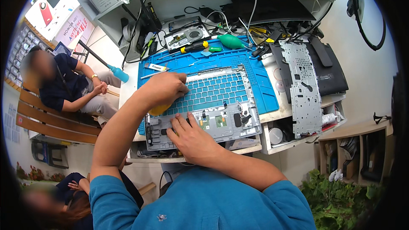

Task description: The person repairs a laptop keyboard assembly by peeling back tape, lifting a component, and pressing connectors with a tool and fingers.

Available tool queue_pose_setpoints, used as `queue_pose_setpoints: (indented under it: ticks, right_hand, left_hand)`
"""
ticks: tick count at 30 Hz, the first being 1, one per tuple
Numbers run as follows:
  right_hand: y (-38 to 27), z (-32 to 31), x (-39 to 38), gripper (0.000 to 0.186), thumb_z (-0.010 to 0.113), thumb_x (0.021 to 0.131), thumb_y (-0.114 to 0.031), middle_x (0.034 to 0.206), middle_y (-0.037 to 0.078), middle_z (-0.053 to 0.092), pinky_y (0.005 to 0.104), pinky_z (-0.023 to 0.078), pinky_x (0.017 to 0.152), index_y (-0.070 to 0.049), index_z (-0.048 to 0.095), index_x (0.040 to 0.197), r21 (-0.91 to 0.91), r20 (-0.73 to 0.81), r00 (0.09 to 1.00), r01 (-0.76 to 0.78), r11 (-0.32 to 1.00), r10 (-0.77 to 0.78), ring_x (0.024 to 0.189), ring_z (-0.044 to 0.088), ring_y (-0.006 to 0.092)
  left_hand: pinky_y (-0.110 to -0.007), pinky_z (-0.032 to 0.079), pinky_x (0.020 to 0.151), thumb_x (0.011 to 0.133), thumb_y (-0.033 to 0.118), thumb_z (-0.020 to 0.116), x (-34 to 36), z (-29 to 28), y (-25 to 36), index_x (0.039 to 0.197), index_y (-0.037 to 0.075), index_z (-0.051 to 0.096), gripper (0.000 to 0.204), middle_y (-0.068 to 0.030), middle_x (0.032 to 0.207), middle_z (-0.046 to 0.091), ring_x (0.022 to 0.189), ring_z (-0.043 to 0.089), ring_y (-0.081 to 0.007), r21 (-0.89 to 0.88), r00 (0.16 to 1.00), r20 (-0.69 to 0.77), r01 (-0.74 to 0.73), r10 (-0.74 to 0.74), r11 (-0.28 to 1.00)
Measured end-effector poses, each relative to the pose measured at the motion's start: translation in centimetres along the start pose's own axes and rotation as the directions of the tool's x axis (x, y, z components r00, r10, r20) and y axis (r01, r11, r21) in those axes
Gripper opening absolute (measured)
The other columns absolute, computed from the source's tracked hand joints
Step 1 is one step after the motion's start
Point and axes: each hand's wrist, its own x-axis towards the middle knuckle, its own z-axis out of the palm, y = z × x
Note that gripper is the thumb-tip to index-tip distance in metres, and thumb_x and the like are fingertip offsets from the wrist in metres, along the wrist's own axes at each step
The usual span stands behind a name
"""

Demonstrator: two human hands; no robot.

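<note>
A silver laptop top case (226, 125) lies on a blue repair mat (266, 98), its keyboard openings showing blue and small green boards in its lower part. My left hand (166, 88) is closed over the upper left of the key grid, with its fingertips pinched; what they hold is hidden. A yellow object (157, 108) shows partly beneath that hand. My right hand (191, 140) rests with fingers apart on the palm-rest area, left of the green boards.
A metal plate (304, 85) lies over black laptop parts (330, 76) at right. Behind the mat are a green blower (228, 41), a yellow-black screwdriver (194, 47) and cables. A person (64, 81) sits on a left bench; another person (72, 196) is at lower left.
</note>
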Motion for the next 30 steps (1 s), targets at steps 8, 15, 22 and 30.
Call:
queue_pose_setpoints:
  ticks: [8,15,22,30]
  right_hand:
    - [0.0,-0.1,0.1,0.057,0.080,0.084,-0.015,0.145,0.037,0.064,0.0684,0.039,0.124,0.008,0.064,0.134,0.006,0.024,1.000,-0.008,1.000,0.008,0.147,0.058,0.0504]
    - [0.0,-0.1,0.0,0.059,0.079,0.085,-0.013,0.148,0.036,0.061,0.0687,0.037,0.126,0.007,0.063,0.138,0.026,0.040,0.999,-0.010,1.000,0.009,0.150,0.055,0.0503]
    - [0.0,-0.1,-0.3,0.066,0.081,0.086,-0.014,0.157,0.030,0.057,0.0667,0.036,0.130,0.002,0.062,0.147,0.070,0.074,0.997,-0.039,0.997,0.034,0.156,0.049,0.0482]
    - [-0.1,-0.2,-0.1,0.059,0.079,0.087,-0.014,0.150,0.035,0.059,0.0667,0.037,0.127,0.005,0.061,0.139,0.047,0.049,0.999,-0.016,0.999,0.014,0.153,0.052,0.0501]
  left_hand:
    - [-0.043,0.062,0.086,0.093,0.016,0.081,-1.0,-0.8,-0.2,0.106,0.016,0.091,0.016,-0.0055,0.108,0.076,0.097,0.077,-0.0296,-0.008,0.998,-0.031,0.059,-0.060,0.998]
    - [-0.044,0.061,0.088,0.094,0.018,0.080,-2.1,-1.5,-1.0,0.109,0.016,0.091,0.018,-0.0064,0.109,0.076,0.099,0.077,-0.0304,-0.008,0.988,0.028,0.153,-0.153,0.988]
    - [-0.044,0.061,0.088,0.094,0.018,0.081,-3.5,-2.6,-2.1,0.108,0.015,0.090,0.017,-0.0066,0.107,0.075,0.099,0.076,-0.0313,-0.027,0.989,-0.061,0.136,-0.138,0.990]
    - [-0.044,0.061,0.087,0.097,0.018,0.078,-2.6,1.0,0.1,0.108,0.016,0.089,0.016,-0.0072,0.104,0.074,0.101,0.077,-0.0307,-0.004,0.994,-0.097,0.043,-0.043,0.999]
